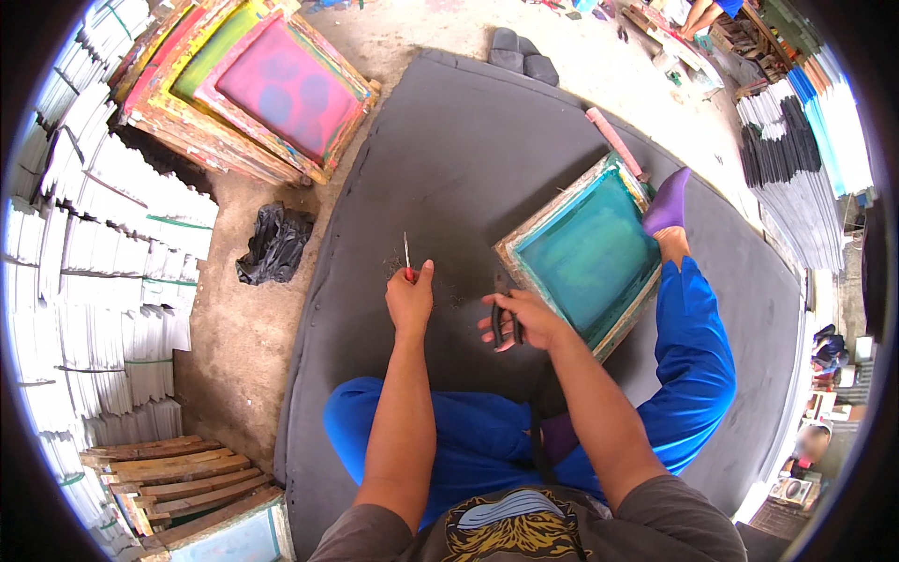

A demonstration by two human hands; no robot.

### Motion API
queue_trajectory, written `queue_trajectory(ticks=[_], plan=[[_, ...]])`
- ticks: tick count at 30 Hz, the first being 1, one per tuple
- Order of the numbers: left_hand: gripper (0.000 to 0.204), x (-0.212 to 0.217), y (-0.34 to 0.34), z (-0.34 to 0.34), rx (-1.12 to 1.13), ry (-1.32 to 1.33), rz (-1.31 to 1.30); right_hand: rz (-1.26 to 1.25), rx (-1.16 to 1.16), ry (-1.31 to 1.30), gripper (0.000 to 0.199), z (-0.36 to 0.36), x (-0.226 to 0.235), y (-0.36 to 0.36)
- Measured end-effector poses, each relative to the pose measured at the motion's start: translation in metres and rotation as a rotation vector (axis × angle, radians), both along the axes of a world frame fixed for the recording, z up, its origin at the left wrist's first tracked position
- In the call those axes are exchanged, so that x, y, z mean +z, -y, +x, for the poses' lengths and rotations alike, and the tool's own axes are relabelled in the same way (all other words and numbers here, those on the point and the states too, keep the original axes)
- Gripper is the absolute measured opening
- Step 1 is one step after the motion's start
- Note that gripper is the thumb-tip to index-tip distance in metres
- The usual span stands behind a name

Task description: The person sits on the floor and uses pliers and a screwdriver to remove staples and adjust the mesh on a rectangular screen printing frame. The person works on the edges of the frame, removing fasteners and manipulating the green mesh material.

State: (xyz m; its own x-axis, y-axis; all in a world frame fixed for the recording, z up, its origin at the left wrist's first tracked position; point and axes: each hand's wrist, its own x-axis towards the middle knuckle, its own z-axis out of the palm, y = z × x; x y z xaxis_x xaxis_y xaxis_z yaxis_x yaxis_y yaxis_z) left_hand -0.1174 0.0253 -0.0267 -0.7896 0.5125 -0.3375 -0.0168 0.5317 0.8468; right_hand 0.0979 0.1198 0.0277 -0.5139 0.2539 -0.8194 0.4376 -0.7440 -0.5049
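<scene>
Seated on a large dark grey mat (487,150) spread over the bare floor, legs in blue trousers (693,365), one foot in a purple sock (667,204).

Left hand (410,302) closed in a fist grip around a thin tool with a red handle and metal shaft (406,255), shaft pointing up and away, tip over the mat.

Right hand (524,318) wrapped around dark-handled pliers (504,323), fingers curled on the handles; whether the pliers' tips pinch anything cannot be told. Just beside this hand, resting on the mat against the right leg: a teal-meshed printing screen (585,253) in a pale worn wooden frame, tilted diagonally.

Beyond the screen, a pink bar (613,140) lying on the mat.

Upper left, a leaning stack of paint-stained frames (253,94), topmost with pink mesh. Below it, a crumpled black plastic bag (273,244) on the floor. Along the left edge, tall white bundled stacks (122,262) tied with green straps. Far right, stacked grey and blue sheets (805,140).
</scene>
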Motion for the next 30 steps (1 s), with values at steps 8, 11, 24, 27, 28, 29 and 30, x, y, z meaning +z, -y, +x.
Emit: queue_trajectory(ticks=[8,11,24,27,28,29,30], plan=[[0.042,0.013,-0.007,0.007,0.009,0.169,0.027,-0.068,0.075,0.031,0.047,0.028,-0.002,-0.060],[0.041,0.017,-0.007,0.006,0.019,0.206,0.009,-0.094,0.098,0.019,0.047,0.030,-0.004,-0.067],[0.040,0.015,-0.009,0.009,-0.014,0.188,0.025,-0.154,0.138,0.001,0.046,0.032,-0.015,-0.072],[0.040,0.016,-0.009,0.009,-0.013,0.188,0.027,-0.160,0.174,0.031,0.047,0.032,-0.012,-0.076],[0.040,0.016,-0.009,0.009,-0.014,0.189,0.027,-0.162,0.191,0.042,0.047,0.033,-0.010,-0.079],[0.040,0.015,-0.009,0.009,-0.016,0.190,0.027,-0.157,0.215,0.054,0.048,0.033,-0.009,-0.082],[0.040,0.014,-0.009,0.009,-0.016,0.191,0.027,-0.151,0.238,0.067,0.049,0.033,-0.007,-0.086]])
